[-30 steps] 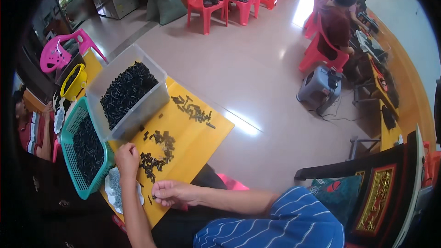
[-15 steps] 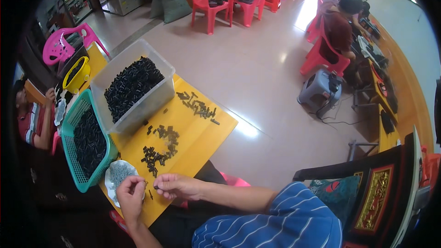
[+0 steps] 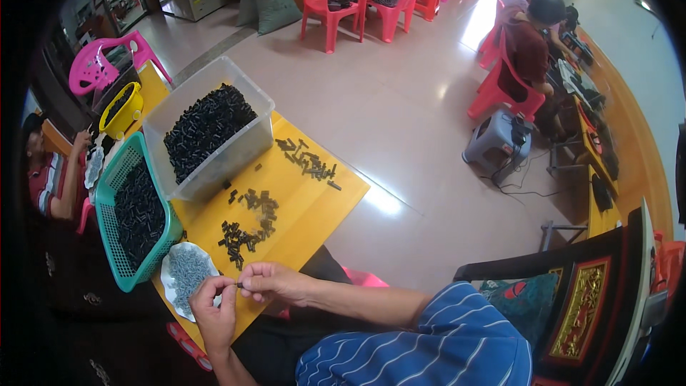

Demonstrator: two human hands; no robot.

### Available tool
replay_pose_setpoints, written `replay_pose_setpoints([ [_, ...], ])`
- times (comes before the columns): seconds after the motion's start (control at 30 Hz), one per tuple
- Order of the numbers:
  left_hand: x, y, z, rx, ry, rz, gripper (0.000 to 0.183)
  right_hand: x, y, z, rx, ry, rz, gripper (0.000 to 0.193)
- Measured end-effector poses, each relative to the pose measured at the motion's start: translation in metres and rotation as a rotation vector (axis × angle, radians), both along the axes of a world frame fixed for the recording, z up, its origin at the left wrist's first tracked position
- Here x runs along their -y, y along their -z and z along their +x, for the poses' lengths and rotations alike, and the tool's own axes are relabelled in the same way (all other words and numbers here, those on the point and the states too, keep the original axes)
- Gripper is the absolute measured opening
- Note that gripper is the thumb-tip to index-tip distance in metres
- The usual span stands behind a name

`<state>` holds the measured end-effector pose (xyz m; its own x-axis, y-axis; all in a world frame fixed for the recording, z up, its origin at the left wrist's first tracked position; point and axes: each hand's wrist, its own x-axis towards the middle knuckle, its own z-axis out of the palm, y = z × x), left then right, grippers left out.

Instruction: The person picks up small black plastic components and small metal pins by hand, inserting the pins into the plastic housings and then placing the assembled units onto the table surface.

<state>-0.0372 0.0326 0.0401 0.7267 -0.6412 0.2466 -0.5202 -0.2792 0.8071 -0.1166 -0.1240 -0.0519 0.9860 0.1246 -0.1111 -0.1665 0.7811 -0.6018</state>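
Yellow counter (image 3: 325,196) w/ loose black pcs (image 3: 231,234). L hand (image 3: 216,307) & R hand (image 3: 275,284) both pinch sm. dark part (image 3: 239,285) between them, near white dish (image 3: 168,287). Step's prob. fitting; next calls for steady, aligned push.

Free lane between black piles (image 3: 231,232) on table (image 3: 307,207); bin (image 3: 239,149) blocks left.

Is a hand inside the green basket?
No, the left hand and right hand are close together, outside the green basket.
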Motion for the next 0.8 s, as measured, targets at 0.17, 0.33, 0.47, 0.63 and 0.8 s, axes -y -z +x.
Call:
replay_pose_setpoints([
  [0.17, 0.005, -0.012, -0.001, 0.088, 0.048, 0.037, 0.008, 0.001, 0.000, 0.000, 0.021, 0.038, -0.120, 0.018],
  [0.33, 0.005, -0.015, 0.003, 0.156, 0.156, 0.043, 0.008, 0.007, -0.002, -0.002, -0.081, -0.177, 0.172, 0.020],
  [0.47, 0.007, -0.015, 0.004, 0.136, 0.197, 0.037, 0.008, 0.008, -0.002, -0.004, -0.099, -0.167, 0.186, 0.021],
  [0.63, 0.002, -0.009, 0.006, 0.074, 0.128, 0.001, 0.010, 0.000, 0.000, 0.000, 0.010, -0.072, -0.047, 0.017],
  [0.8, -0.002, -0.004, 0.008, 0.016, 0.098, 0.015, 0.008, -0.001, -0.004, -0.002, 0.037, -0.045, -0.074, 0.021],
])
